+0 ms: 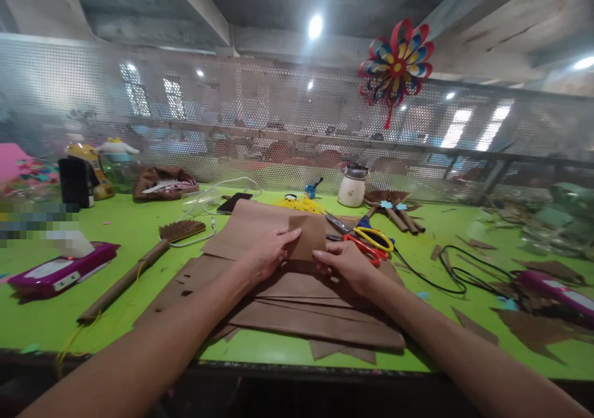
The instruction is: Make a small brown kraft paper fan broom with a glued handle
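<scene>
Between my hands a small piece of brown paper [306, 237] is held up over larger brown paper sheets [320, 325] stacked on the green table. My left hand [275, 252] pinches its left edge, thumb in front. At its lower right edge my right hand [346, 263] has it between thumb and fingers; some fingertips are hidden behind it. Just beyond my right hand lie scissors with yellow handles [378, 237] and a second pair with red handles [366, 251]. Behind the paper is a heap of yellow string [304, 204].
A rolled paper stick with a pleated fan end [139, 276] and a purple power strip [65, 272] lie on the left. A phone [235, 203] and a white jar [352, 186] stand at the back. Black cable [457, 282] and paper scraps [533, 334] cover the right.
</scene>
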`<state>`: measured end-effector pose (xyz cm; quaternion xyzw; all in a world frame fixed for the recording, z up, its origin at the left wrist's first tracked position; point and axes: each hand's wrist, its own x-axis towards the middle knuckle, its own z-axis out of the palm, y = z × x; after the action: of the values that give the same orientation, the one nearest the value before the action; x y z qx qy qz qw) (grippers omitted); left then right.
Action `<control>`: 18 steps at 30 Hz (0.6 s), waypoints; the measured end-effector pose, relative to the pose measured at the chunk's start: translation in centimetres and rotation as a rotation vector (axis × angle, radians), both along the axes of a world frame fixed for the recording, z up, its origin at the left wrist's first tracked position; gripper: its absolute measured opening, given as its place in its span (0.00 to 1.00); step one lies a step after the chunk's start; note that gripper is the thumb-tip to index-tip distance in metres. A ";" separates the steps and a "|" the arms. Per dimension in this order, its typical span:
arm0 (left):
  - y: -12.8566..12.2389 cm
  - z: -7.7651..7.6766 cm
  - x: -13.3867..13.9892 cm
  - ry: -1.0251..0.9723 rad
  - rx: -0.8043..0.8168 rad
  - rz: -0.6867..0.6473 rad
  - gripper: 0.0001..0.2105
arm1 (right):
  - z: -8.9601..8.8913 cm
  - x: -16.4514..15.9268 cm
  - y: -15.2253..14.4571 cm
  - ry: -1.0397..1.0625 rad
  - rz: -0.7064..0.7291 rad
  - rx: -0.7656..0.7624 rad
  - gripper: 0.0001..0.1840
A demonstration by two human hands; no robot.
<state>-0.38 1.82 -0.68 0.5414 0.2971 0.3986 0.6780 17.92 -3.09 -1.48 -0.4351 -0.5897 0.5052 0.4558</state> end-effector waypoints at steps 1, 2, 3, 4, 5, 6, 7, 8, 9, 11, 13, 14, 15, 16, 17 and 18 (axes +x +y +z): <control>-0.1 0.0 0.0 -0.039 -0.009 -0.011 0.18 | 0.0 0.0 0.1 0.007 -0.015 -0.009 0.18; -0.2 0.0 0.1 -0.057 -0.007 -0.018 0.18 | 0.1 0.0 0.1 0.031 -0.042 -0.027 0.19; -0.3 -0.1 0.1 -0.046 0.008 -0.017 0.17 | 0.0 0.0 0.2 0.063 -0.070 -0.045 0.20; -0.4 -0.1 0.1 -0.033 0.021 -0.018 0.16 | 0.0 0.0 0.3 0.096 -0.090 -0.060 0.20; -0.4 -0.2 0.1 -0.021 0.028 -0.019 0.16 | -0.1 0.0 0.4 0.127 -0.093 -0.069 0.20; -0.4 -0.2 0.1 -0.009 0.026 -0.020 0.16 | -0.3 -0.1 0.4 0.151 -0.080 -0.075 0.20; -0.3 -0.3 0.1 -0.002 0.018 -0.015 0.15 | -0.4 -0.2 0.4 0.165 -0.055 -0.082 0.19; -0.2 -0.3 0.1 -0.003 0.008 -0.003 0.15 | -0.6 -0.3 0.4 0.165 -0.017 -0.088 0.19; -0.1 -0.3 0.1 -0.010 -0.003 0.012 0.14 | -0.7 -0.3 0.5 0.147 0.026 -0.092 0.18; 0.1 -0.4 0.1 -0.039 -0.025 0.053 0.13 | -0.5 0.2 0.7 0.050 0.054 -0.064 0.20; 0.3 -0.4 0.1 -0.080 -0.043 0.099 0.12 | 0.4 1.6 1.2 -0.109 -0.066 0.049 0.22; 0.3 -0.5 0.2 -0.104 -0.047 0.117 0.11 | 1.0 2.6 1.6 -0.213 -0.181 0.138 0.23; 0.4 -0.5 0.2 -0.127 -0.046 0.134 0.10 | 1.6 3.9 2.0 -0.308 -0.326 0.242 0.23; 0.4 -0.5 0.2 -0.148 -0.043 0.144 0.09 | 2.2 5.2 2.4 -0.445 -0.447 0.337 0.22; 0.3 -0.6 0.3 -0.167 -0.037 0.151 0.08 | 2.7 6.6 2.8 -0.651 -0.497 0.410 0.19; 0.3 -0.5 0.3 -0.181 -0.032 0.158 0.07 | 3.0 7.8 3.1 -0.866 -0.508 0.425 0.16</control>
<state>-0.09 2.13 -1.22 0.4671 0.2825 0.4931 0.6773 25.72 0.01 1.52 -0.6307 -0.6888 0.0234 0.3568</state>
